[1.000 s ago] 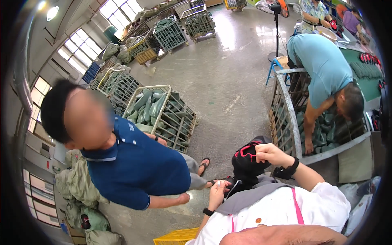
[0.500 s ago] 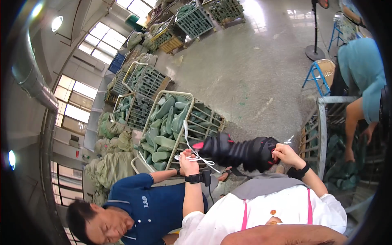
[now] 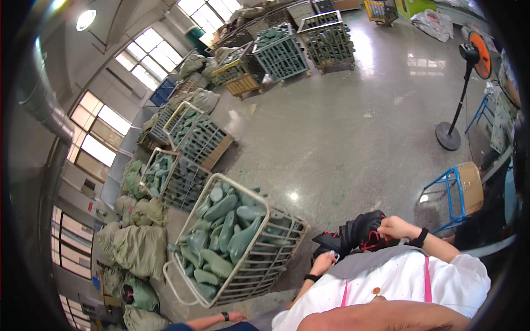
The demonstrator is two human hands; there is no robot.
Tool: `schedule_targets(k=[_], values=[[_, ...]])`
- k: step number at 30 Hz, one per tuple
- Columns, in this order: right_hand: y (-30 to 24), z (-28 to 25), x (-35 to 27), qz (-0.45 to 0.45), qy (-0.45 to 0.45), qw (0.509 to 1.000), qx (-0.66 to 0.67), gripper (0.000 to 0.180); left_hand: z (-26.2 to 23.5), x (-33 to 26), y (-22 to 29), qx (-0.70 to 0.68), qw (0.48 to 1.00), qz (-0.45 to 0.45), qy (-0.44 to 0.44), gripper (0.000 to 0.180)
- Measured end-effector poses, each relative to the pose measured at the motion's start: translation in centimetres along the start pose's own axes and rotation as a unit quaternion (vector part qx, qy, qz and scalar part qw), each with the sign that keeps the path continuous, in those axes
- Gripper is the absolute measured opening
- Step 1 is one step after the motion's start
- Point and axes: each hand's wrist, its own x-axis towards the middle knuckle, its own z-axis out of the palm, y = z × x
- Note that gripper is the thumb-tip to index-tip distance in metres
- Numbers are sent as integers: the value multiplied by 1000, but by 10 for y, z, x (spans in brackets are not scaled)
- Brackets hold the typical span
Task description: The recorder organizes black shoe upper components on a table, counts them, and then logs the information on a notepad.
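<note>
A bundle of black shoe uppers (image 3: pixel 349 236) with red trim lies in front of my waist, bent and stacked into one another. My right hand (image 3: pixel 393 227) is closed on the right end of this bundle, near a red loop. At the bundle's left end, close to my apron, my left hand (image 3: pixel 323 265) has its fingers closed. A bit of white cord (image 3: pixel 334 255) shows at those fingertips; most of it is hidden.
A metal cage cart (image 3: pixel 269 220) full of green shoe lasts (image 3: pixel 221 208) stands just left. Another person's hand (image 3: pixel 237 316) reaches in at lower left. A blue-framed stool (image 3: pixel 469 187) and a fan (image 3: pixel 450 135) stand right. Sacks (image 3: pixel 141 243) line the left wall.
My view has swung, with the cart now nearer and larger. My left hand has come in toward my waist, and the outstretched bundle is now bunched up. The co-worker at left has mostly left view.
</note>
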Motion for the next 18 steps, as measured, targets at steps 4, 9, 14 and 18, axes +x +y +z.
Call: schedule_targets(k=[4, 9, 14, 18], values=[[-7, -91, 54, 8, 150, 987, 56, 25, -60, 139, 85, 70, 996, 48, 27, 31], [94, -193, 105, -29, 362, 875, -320, 29, -88, 285, 142, -136, 981, 96, 100, 29], [197, -330, 161, 96, 184, 884, -419, 26, -70, 393, 215, -167, 977, 102, 84, 36], [159, -427, 252, 32, 101, 901, -420, 26, -82, 438, 208, -114, 978, -12, 176, 35]])
